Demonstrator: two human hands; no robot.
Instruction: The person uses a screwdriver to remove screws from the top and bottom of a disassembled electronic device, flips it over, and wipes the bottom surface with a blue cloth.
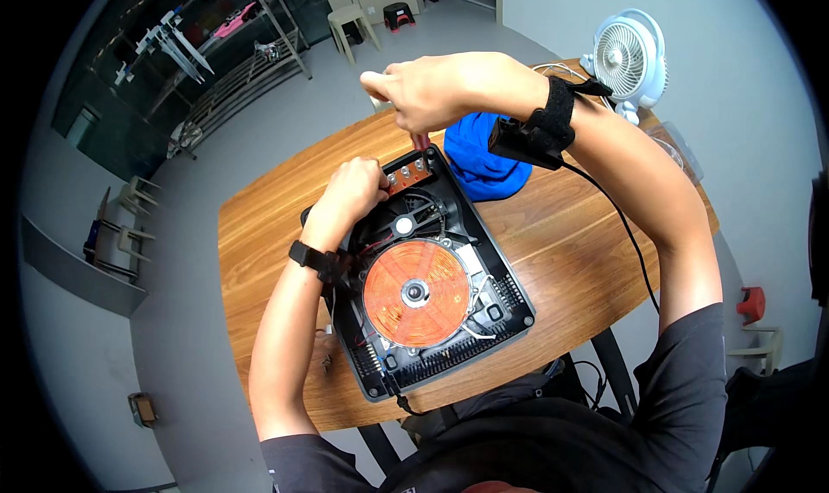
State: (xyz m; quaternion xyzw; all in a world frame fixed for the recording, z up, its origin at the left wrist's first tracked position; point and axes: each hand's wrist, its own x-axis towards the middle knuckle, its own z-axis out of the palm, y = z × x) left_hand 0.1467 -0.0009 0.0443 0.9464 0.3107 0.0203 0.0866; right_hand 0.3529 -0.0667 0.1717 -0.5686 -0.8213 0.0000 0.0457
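An opened induction cooker (515, 307) lies on the table, its black casing exposing a round copper coil (389, 307) and a black cooling fan (404, 225). Along its far end runs a narrow brown circuit board (406, 179) with several round silvery parts. My left hand (350, 192) is closed at the board's left end, fingertips pinching it; part of the grip is hidden. Above the board's right end, my right hand (423, 91) is wrapped round a screwdriver (420, 142) with a reddish handle, pointing down at the board near the casing's corner.
A blue cloth (484, 161) lies bunched beside the cooker's far right side. The wooden table (579, 251) holds a white fan (623, 57) at its far right corner, with cables nearby. A black cord (404, 401) leaves the cooker's near edge. Stools (350, 27) stand beyond.
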